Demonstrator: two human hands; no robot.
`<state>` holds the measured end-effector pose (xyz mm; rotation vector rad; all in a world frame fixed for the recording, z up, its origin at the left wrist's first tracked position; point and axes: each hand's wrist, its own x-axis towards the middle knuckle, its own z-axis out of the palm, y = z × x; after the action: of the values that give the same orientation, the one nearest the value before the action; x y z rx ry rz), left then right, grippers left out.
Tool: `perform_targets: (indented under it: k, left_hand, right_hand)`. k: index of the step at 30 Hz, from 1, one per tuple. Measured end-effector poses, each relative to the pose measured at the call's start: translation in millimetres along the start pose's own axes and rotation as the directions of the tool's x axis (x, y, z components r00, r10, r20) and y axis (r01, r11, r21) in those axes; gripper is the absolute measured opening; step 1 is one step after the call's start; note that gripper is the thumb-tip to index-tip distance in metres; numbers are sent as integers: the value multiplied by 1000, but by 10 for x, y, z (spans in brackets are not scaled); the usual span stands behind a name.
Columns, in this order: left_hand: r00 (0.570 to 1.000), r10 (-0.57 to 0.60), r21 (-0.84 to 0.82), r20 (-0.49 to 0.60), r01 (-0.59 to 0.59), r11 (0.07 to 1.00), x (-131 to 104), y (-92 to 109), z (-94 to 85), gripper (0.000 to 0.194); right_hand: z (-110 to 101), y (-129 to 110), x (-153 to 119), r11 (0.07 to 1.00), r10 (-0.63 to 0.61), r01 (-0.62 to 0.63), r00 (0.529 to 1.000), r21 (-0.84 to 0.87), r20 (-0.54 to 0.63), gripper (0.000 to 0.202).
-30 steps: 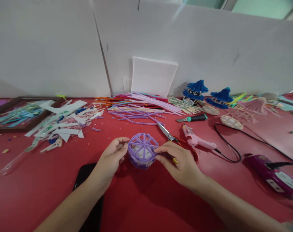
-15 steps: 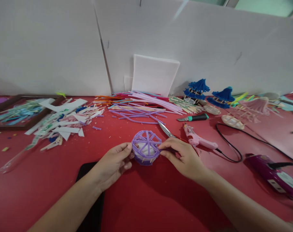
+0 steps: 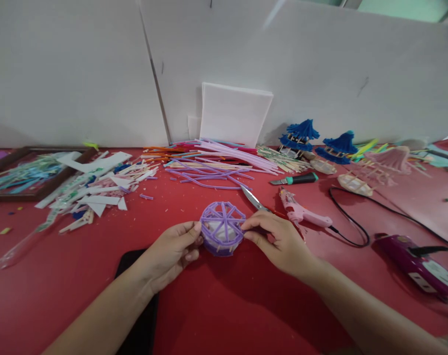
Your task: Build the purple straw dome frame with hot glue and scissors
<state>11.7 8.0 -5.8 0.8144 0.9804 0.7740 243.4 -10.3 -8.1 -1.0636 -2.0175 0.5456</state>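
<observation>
Between my hands is a small round purple craft piece, with purple strips laid across its top like wheel spokes and a pale layer beneath. Its left rim is pinched between the thumb and fingers of my left hand. On the opposite rim, the thumb and forefinger of my right hand close together. Just beyond my right hand lie scissors, blades pointing up and left, their handles partly hidden. A pink glue gun rests to the right of them.
Colored pipe cleaners lie along the white wall beside a paper stack. A cutter knife, blue-roofed models and a purple power strip are on the right. Paper scraps cover the left; a black phone-like slab lies under my left forearm.
The view has shifted slightly. Both hands keep their hold on the purple piece, which appears tilted very slightly differently.
</observation>
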Motion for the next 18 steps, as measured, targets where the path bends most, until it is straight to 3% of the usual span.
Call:
perform_targets:
  k: [9, 18]
  left_hand:
    - [994, -107, -80, -5, 106, 991, 3, 10, 13, 42]
    - [973, -214, -137, -87, 201, 970, -14, 13, 11, 25]
  right_hand:
    - [1, -5, 4, 1000, -16, 16, 1000, 3, 8, 9]
    - [3, -20, 6, 1000, -23, 23, 1000, -6, 1, 9]
